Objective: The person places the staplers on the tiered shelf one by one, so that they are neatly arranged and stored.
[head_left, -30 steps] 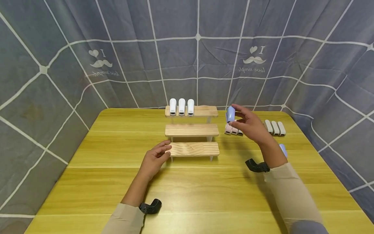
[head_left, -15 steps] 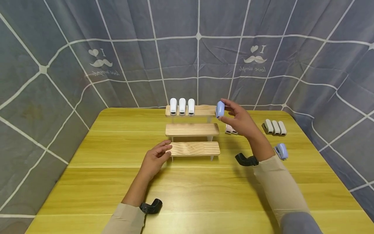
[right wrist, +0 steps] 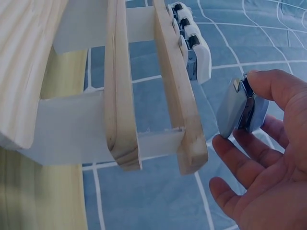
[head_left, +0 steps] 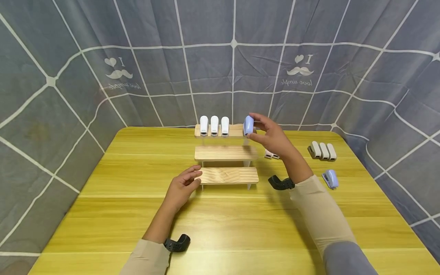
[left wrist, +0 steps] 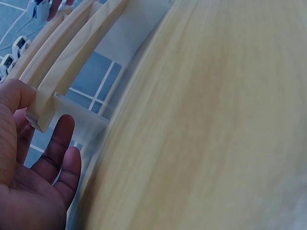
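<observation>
My right hand (head_left: pixel 271 136) pinches a small blue stapler (head_left: pixel 248 125) between thumb and fingers. In the head view the stapler overlaps the right end of the top step of a three-step wooden display stand (head_left: pixel 227 153). The right wrist view shows this blue stapler (right wrist: pixel 242 108) held upright, with a gap between it and the top board (right wrist: pixel 192 148). Three white staplers (head_left: pixel 214 126) stand in a row on the left of that step. My left hand (head_left: pixel 181 187) holds the left end of the lowest step (left wrist: pixel 45 103), thumb and forefinger at its corner.
Pink staplers (head_left: pixel 271 154) lie on the table right of the stand, partly behind my right hand. Further right are three off-white staplers (head_left: pixel 323 151) in a row and another blue stapler (head_left: pixel 330 178). A grey checked curtain (head_left: pixel 206 72) hangs behind the table (head_left: pixel 220 229).
My right hand has carried the blue stapler leftward from above the pink staplers to the right end of the top step. The left hand has stayed at the lowest step.
</observation>
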A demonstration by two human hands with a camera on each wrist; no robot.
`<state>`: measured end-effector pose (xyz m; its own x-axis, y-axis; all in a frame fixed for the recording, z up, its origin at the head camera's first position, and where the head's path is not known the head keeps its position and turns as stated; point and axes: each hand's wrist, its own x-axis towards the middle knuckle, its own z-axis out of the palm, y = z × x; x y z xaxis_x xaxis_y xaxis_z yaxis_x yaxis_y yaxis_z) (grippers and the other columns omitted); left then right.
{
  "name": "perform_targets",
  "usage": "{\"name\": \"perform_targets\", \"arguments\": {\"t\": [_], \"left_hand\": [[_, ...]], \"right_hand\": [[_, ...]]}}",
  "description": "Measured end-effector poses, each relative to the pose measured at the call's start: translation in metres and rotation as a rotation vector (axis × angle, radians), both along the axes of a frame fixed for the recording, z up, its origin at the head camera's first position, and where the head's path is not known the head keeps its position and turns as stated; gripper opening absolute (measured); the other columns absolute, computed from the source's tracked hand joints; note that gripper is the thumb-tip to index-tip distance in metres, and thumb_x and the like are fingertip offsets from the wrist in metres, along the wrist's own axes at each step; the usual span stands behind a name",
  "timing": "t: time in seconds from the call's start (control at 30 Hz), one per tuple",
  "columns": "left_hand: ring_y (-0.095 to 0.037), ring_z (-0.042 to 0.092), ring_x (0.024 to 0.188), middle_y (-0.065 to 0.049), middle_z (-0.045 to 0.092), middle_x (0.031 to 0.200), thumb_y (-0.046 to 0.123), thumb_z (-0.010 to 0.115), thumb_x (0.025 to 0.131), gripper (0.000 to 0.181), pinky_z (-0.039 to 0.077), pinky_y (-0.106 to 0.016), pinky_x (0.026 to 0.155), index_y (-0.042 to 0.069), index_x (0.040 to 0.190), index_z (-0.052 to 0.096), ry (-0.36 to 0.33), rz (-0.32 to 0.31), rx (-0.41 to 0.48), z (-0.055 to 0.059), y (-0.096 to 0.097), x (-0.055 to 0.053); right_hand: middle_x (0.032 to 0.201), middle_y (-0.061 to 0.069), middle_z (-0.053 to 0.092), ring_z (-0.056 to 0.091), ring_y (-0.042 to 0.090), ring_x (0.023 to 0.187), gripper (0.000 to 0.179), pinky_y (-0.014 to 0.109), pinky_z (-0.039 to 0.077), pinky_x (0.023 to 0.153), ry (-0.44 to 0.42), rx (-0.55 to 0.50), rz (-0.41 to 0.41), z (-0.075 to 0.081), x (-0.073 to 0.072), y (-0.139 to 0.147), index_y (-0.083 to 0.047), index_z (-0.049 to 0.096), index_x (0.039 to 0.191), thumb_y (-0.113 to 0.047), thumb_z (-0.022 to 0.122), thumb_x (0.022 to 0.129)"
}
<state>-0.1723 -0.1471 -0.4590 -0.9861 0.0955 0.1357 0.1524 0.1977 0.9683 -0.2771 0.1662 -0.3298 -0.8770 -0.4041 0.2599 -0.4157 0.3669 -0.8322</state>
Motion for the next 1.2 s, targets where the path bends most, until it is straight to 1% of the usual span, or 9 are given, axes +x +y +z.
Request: {"name": "perform_targets", "arguments": {"t": [0.13, 0.23, 0.33, 0.47, 0.57, 0.73, 1.0, 1.07, 1.2], "left_hand": [[-0.021, 0.049, 0.132, -0.003, 0.056, 0.142, 0.009, 0.066, 0.096, 0.028, 0.044, -0.02, 0.095, 0.0, 0.122, 0.069, -0.01, 0.001, -0.002, 0.001, 0.0, 0.0], [-0.022, 0.048, 0.133, -0.004, 0.054, 0.143, 0.008, 0.065, 0.096, 0.029, 0.043, -0.018, 0.094, -0.002, 0.123, 0.068, -0.028, 0.0, 0.0, 0.004, 0.001, 0.001], [-0.026, 0.047, 0.134, -0.01, 0.053, 0.144, 0.004, 0.063, 0.096, 0.03, 0.042, -0.016, 0.094, -0.006, 0.124, 0.066, -0.032, -0.009, -0.006, 0.018, 0.004, 0.008], [-0.029, 0.047, 0.134, -0.015, 0.052, 0.144, 0.001, 0.061, 0.096, 0.029, 0.042, -0.015, 0.092, -0.01, 0.123, 0.065, -0.036, -0.013, -0.021, 0.036, 0.007, 0.017], [-0.028, 0.047, 0.133, -0.015, 0.053, 0.144, 0.001, 0.061, 0.096, 0.029, 0.042, -0.014, 0.091, -0.01, 0.123, 0.065, -0.048, -0.01, -0.021, 0.04, 0.008, 0.019], [-0.027, 0.047, 0.133, -0.013, 0.053, 0.144, 0.002, 0.061, 0.096, 0.029, 0.042, -0.014, 0.091, -0.009, 0.123, 0.065, -0.053, -0.009, -0.019, 0.041, 0.008, 0.019], [-0.028, 0.047, 0.134, -0.014, 0.053, 0.143, 0.001, 0.062, 0.096, 0.029, 0.043, -0.014, 0.09, -0.01, 0.122, 0.066, -0.051, -0.008, -0.01, 0.038, 0.006, 0.018], [-0.028, 0.047, 0.134, -0.014, 0.053, 0.144, 0.002, 0.062, 0.096, 0.029, 0.043, -0.014, 0.09, -0.009, 0.122, 0.066, -0.05, -0.009, -0.014, 0.038, 0.006, 0.018], [-0.028, 0.047, 0.134, -0.014, 0.053, 0.144, 0.002, 0.062, 0.096, 0.029, 0.043, -0.015, 0.091, -0.009, 0.122, 0.065, -0.049, -0.009, -0.017, 0.039, 0.006, 0.018]], "right_hand": [[0.148, 0.017, 0.044, 0.044, 0.032, 0.136, 0.068, 0.05, 0.044, 0.1, -0.005, 0.019, -0.003, 0.004, -0.001, -0.007, -0.005, 0.035, 0.153, -0.003, 0.067, 0.094], [0.148, 0.019, 0.042, 0.044, 0.035, 0.135, 0.067, 0.049, 0.047, 0.098, -0.011, 0.029, -0.002, 0.006, -0.002, -0.012, -0.001, 0.034, 0.152, 0.0, 0.066, 0.093], [0.147, 0.021, 0.042, 0.044, 0.037, 0.135, 0.067, 0.049, 0.047, 0.098, -0.019, 0.025, 0.017, 0.004, -0.004, -0.016, 0.001, 0.034, 0.152, 0.001, 0.065, 0.093], [0.145, 0.019, 0.043, 0.046, 0.035, 0.133, 0.066, 0.048, 0.046, 0.1, -0.025, -0.011, 0.041, 0.0, -0.01, -0.018, -0.001, 0.036, 0.151, -0.002, 0.067, 0.092], [0.144, 0.016, 0.045, 0.047, 0.033, 0.132, 0.066, 0.046, 0.046, 0.1, -0.024, -0.029, 0.041, -0.003, -0.013, -0.02, -0.004, 0.039, 0.15, -0.005, 0.069, 0.092], [0.142, 0.015, 0.046, 0.048, 0.032, 0.132, 0.065, 0.046, 0.047, 0.099, -0.024, -0.037, 0.047, -0.005, -0.016, -0.024, -0.006, 0.041, 0.15, -0.006, 0.07, 0.092], [0.144, 0.02, 0.044, 0.047, 0.035, 0.132, 0.066, 0.046, 0.045, 0.102, -0.013, -0.025, 0.063, -0.008, -0.019, -0.032, 0.001, 0.038, 0.15, 0.001, 0.068, 0.091], [0.144, 0.021, 0.043, 0.048, 0.036, 0.131, 0.065, 0.047, 0.045, 0.102, -0.01, -0.014, 0.06, -0.007, -0.017, -0.034, 0.003, 0.037, 0.15, 0.002, 0.066, 0.091], [0.143, 0.025, 0.044, 0.05, 0.039, 0.128, 0.063, 0.049, 0.044, 0.101, 0.005, 0.007, 0.063, 0.004, -0.005, -0.038, 0.007, 0.037, 0.148, 0.004, 0.064, 0.091]]}}
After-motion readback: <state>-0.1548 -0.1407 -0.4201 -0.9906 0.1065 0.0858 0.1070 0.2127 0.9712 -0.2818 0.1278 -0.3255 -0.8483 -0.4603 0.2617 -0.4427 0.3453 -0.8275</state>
